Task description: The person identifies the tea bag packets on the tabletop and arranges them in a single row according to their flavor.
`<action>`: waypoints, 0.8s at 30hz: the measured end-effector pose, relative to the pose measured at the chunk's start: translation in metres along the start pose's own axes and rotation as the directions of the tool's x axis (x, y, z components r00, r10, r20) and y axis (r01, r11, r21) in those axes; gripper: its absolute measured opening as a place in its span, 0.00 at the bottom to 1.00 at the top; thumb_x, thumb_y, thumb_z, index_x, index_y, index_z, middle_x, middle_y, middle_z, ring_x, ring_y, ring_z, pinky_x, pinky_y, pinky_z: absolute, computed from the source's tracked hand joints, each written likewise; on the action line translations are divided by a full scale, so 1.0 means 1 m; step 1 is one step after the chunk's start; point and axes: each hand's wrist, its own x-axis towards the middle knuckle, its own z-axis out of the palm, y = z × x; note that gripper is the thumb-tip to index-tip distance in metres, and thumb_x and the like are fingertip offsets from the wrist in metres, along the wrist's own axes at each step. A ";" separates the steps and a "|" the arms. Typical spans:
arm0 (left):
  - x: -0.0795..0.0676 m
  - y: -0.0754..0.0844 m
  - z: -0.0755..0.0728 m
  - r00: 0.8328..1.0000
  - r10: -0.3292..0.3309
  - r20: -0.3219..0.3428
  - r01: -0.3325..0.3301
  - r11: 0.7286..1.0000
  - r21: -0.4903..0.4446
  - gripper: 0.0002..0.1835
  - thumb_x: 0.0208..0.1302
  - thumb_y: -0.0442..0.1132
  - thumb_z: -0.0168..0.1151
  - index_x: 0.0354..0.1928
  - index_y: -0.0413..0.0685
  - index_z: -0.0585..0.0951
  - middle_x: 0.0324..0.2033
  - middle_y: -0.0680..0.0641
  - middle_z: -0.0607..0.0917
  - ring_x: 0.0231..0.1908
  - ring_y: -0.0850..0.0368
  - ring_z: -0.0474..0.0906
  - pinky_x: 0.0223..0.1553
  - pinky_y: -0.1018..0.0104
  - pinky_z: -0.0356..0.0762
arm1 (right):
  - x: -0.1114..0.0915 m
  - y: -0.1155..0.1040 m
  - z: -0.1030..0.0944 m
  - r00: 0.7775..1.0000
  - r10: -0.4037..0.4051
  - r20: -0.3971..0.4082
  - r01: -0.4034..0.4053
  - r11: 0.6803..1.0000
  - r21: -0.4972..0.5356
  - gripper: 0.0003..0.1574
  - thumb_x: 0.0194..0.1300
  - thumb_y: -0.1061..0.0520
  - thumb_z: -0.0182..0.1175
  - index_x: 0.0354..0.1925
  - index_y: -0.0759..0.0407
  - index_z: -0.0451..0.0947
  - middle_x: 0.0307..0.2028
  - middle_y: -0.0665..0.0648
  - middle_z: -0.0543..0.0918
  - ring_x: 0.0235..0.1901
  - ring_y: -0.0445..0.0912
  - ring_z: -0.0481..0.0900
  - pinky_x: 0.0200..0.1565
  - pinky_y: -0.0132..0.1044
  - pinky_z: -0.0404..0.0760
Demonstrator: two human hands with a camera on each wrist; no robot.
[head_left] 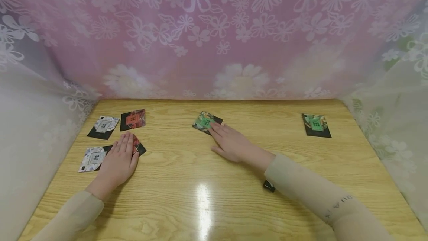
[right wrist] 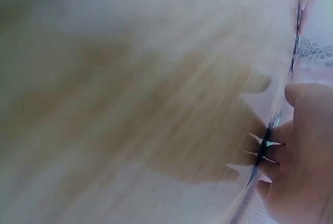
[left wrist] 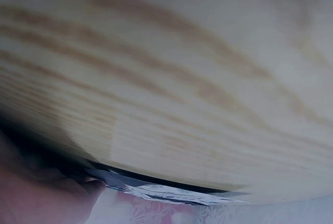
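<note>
In the head view my left hand [head_left: 118,161] lies flat, fingers straight and together, over a red and black packet [head_left: 139,147] that it partly hides. Beside that hand is a white and black packet [head_left: 93,158]. A second white one [head_left: 103,126] and a second red one [head_left: 133,119] lie beyond its fingertips. My right hand [head_left: 230,142] reaches to the table's middle, its straight fingertips resting on a green and black packet [head_left: 204,121]. From the right wrist view, the right fingers [right wrist: 274,153] overlap the packet's thin edge, thumb held apart.
Another green packet [head_left: 316,125] lies at the far right of the wooden table [head_left: 187,174]. A small black object [head_left: 269,186] shows partly from under the right sleeve. A pink floral curtain [head_left: 200,58] hangs along the back edge, with white lace cloth [head_left: 33,122] at the sides.
</note>
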 end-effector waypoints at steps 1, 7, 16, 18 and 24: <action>0.000 0.000 0.000 1.000 -0.001 0.001 0.001 1.000 -0.001 0.38 0.85 0.45 0.47 0.81 0.23 0.51 0.81 0.23 0.53 0.81 0.26 0.52 0.81 0.31 0.54 | -0.002 -0.001 -0.001 1.000 0.003 -0.003 -0.003 1.000 0.005 0.46 0.86 0.38 0.45 0.84 0.65 0.50 0.85 0.65 0.50 0.86 0.58 0.49 0.86 0.54 0.52; 0.000 0.000 -0.001 1.000 0.001 0.007 -0.001 1.000 -0.002 0.38 0.85 0.45 0.47 0.81 0.23 0.51 0.81 0.23 0.53 0.81 0.26 0.53 0.81 0.31 0.54 | -0.014 -0.002 -0.002 1.000 0.024 0.002 -0.024 0.999 0.026 0.47 0.85 0.38 0.47 0.84 0.65 0.51 0.85 0.66 0.50 0.85 0.59 0.49 0.85 0.56 0.53; -0.001 0.000 -0.001 1.000 0.003 0.004 -0.003 1.000 -0.002 0.38 0.85 0.45 0.46 0.80 0.22 0.51 0.81 0.23 0.53 0.81 0.26 0.53 0.81 0.31 0.54 | -0.013 0.005 -0.006 0.998 0.002 -0.057 0.000 1.000 0.018 0.44 0.85 0.41 0.48 0.82 0.68 0.56 0.83 0.68 0.57 0.83 0.61 0.56 0.84 0.55 0.56; -0.001 0.000 -0.002 1.000 0.000 0.007 0.000 1.000 -0.005 0.38 0.85 0.45 0.46 0.81 0.23 0.51 0.81 0.23 0.53 0.81 0.26 0.53 0.81 0.31 0.53 | -0.010 0.008 -0.009 0.997 -0.011 -0.071 0.012 1.000 0.019 0.42 0.85 0.44 0.49 0.82 0.68 0.56 0.83 0.68 0.57 0.83 0.61 0.56 0.84 0.55 0.56; -0.001 0.002 -0.004 1.000 -0.004 0.013 0.004 1.000 -0.014 0.38 0.85 0.45 0.46 0.81 0.23 0.51 0.81 0.23 0.53 0.81 0.26 0.52 0.81 0.31 0.53 | 0.004 0.019 -0.015 0.994 -0.056 -0.096 0.055 0.998 -0.014 0.39 0.85 0.51 0.50 0.83 0.67 0.55 0.84 0.66 0.56 0.83 0.61 0.56 0.84 0.56 0.57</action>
